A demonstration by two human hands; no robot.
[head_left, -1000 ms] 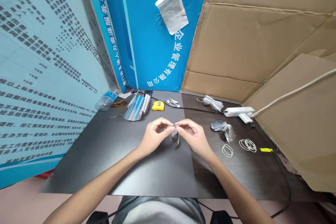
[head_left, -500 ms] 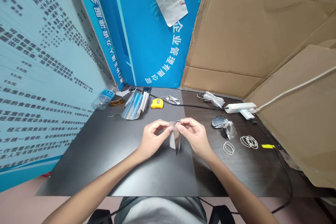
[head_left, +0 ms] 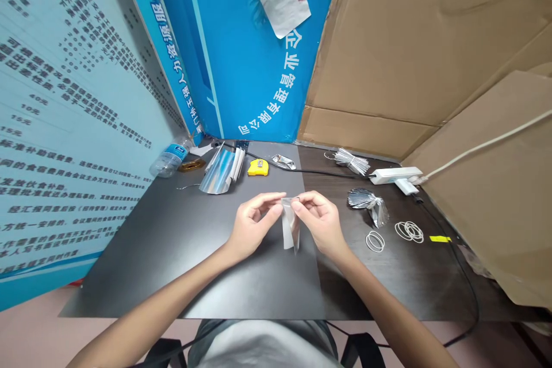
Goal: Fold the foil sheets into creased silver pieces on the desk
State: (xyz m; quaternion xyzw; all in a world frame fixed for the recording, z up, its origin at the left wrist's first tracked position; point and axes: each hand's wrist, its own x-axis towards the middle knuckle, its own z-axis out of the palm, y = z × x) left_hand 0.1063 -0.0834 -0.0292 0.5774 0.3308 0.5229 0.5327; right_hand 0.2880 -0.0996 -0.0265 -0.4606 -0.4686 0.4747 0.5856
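A small shiny silver strip of film (head_left: 290, 226) hangs between my two hands above the dark table. My left hand (head_left: 257, 222) pinches its upper left corner between thumb and fingers. On the other side, my right hand (head_left: 319, 219) has its thumb and fingers closed on the upper right edge. The strip is folded or curled, its lower end hanging free. Right of my right hand lies a fanned bundle of silver strips (head_left: 366, 201), with two white rubber bands (head_left: 375, 241) below it.
A yellow tape measure (head_left: 258, 167), rolled silver sheets (head_left: 219, 172) and a plastic bottle (head_left: 171, 158) stand at the back left. Rightward are a tied wire bundle (head_left: 351, 161), a white power strip (head_left: 395, 175), more rubber bands (head_left: 409, 232) and a black cable (head_left: 468, 282).
The silver strip has shifted slightly right and turned to show more of its pale face. My left fingertips have slid a little rightward along its top. The camera view has tilted slightly.
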